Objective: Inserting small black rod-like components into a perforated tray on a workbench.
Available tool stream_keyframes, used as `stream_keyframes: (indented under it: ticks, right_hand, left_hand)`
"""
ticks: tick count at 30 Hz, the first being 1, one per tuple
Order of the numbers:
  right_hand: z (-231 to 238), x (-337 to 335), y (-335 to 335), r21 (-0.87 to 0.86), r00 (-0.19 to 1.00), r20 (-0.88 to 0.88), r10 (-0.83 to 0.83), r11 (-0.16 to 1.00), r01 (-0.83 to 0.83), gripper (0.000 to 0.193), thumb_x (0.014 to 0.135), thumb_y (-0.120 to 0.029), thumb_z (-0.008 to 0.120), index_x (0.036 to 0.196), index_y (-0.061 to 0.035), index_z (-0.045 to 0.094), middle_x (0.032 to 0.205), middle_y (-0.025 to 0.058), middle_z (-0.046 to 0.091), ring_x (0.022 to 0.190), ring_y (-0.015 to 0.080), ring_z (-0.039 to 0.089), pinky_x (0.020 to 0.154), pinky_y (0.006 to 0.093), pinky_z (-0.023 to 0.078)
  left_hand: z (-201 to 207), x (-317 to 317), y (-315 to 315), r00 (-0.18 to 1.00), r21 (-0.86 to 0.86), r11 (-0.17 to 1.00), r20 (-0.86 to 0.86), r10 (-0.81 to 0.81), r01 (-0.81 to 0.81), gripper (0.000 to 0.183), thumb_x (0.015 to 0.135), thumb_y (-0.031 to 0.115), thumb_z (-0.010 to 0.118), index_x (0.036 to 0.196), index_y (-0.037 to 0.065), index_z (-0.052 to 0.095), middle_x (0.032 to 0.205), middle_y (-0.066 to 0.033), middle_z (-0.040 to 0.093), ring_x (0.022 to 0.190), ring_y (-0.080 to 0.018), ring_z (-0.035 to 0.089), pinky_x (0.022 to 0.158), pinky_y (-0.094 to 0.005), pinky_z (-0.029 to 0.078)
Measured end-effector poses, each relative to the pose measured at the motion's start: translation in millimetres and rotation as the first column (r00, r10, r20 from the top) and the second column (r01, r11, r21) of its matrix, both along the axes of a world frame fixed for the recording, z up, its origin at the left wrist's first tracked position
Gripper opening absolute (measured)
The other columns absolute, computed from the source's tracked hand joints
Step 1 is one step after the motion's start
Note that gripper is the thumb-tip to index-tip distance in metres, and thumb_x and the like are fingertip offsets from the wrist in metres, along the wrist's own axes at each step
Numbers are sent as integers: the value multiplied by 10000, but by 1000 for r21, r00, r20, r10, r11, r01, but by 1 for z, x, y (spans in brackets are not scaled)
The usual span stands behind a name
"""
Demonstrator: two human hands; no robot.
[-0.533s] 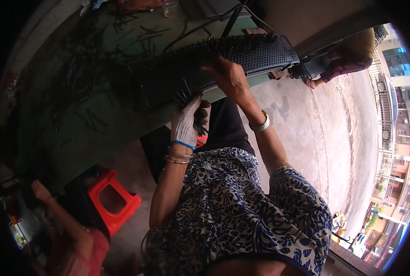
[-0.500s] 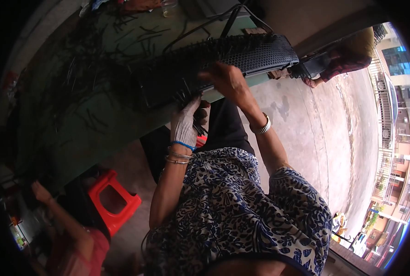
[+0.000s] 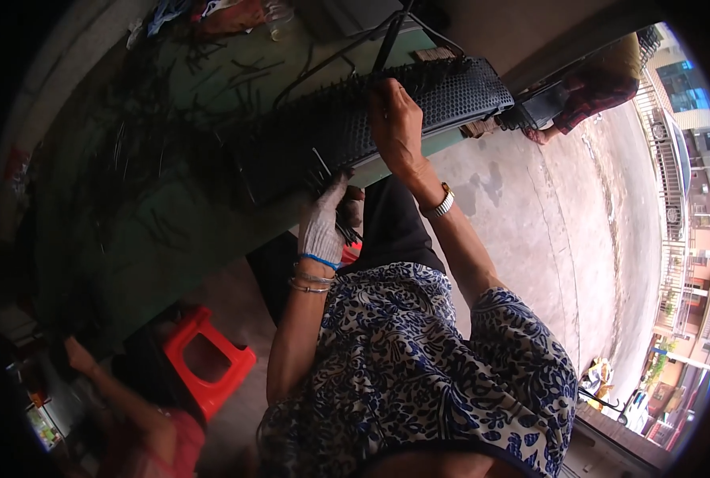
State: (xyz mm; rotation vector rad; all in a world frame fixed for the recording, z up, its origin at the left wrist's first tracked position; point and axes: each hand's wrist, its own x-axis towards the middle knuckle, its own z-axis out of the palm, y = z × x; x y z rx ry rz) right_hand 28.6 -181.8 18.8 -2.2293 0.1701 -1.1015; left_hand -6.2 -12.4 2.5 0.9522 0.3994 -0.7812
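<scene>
A long black board point(image 3: 454, 99) full of small holes lies at a slant on the table, with many thin dark rods standing along its far side. My bare right hand point(image 3: 399, 127) is over the middle of this board, fingers pinched together at the rods; whatever is between the fingertips is too small to make out. In a pale knitted glove, my left hand point(image 3: 325, 217) curls around a bundle of thin black rods point(image 3: 348, 233) at the board's near edge. Several rod ends stick out above and below that hand.
A green table point(image 3: 172, 255) carries scattered dark strips point(image 3: 247, 68) on its left part. A dark metal frame point(image 3: 391, 40) rises behind the board. Beside me stands a red plastic stool point(image 3: 211, 366). One person point(image 3: 152, 430) is at lower left, another point(image 3: 602, 92) at upper right.
My right hand has moved from near my left hand up and away to the rods on the board. My left hand keeps its hold, and the whole view has shifted slightly.
</scene>
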Motion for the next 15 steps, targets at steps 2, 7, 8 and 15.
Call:
stream_keyframes:
  ticks: [2, 7, 8, 15]
  right_hand:
    - [1, 3, -3, -33, 1000, -10, 5, 999, -6, 70, 869, -21, 603, 925, -7, 564, 778, 147, 594, 665, 272, 620, 569, 333, 462]
    - [9, 3, -2, 21, 999, -30, 26, 999, -26, 81, 864, -20, 607, 937, -6, 574, 815, 166, 608, 700, 333, 613, 602, 360, 475]
    - [10, 2, -4, 10, 999, -29, 23, 1000, -23, 76, 857, -8, 605, 927, -3, 575, 814, 168, 604, 708, 340, 611, 611, 360, 476]
    - [5, 3, -4, 98, 993, -47, 104, 990, -100, 74, 829, 39, 587, 890, 8, 561, 787, 163, 541, 716, 324, 571, 643, 352, 464]
  left_hand:
    - [1, 2, 1, 999, 15, 999, -2, -34, 34, 203, 869, 219, 701, 886, 17, 692, 651, -35, 619, 443, -60, 454, 410, -208, 362]
    - [4, 1, 0, 999, 28, 999, 14, -29, 29, 203, 885, 235, 686, 868, 33, 688, 660, -15, 602, 440, -51, 444, 404, -200, 356]
    - [3, 1, -1, 999, 26, 999, 21, -39, 38, 203, 885, 235, 686, 868, 33, 688, 660, -15, 602, 440, -51, 444, 404, -200, 356]
    - [-4, 1, 5, 996, -70, 994, 29, -86, 88, 235, 898, 246, 668, 1026, 49, 656, 663, 0, 588, 455, -42, 439, 402, -198, 374]
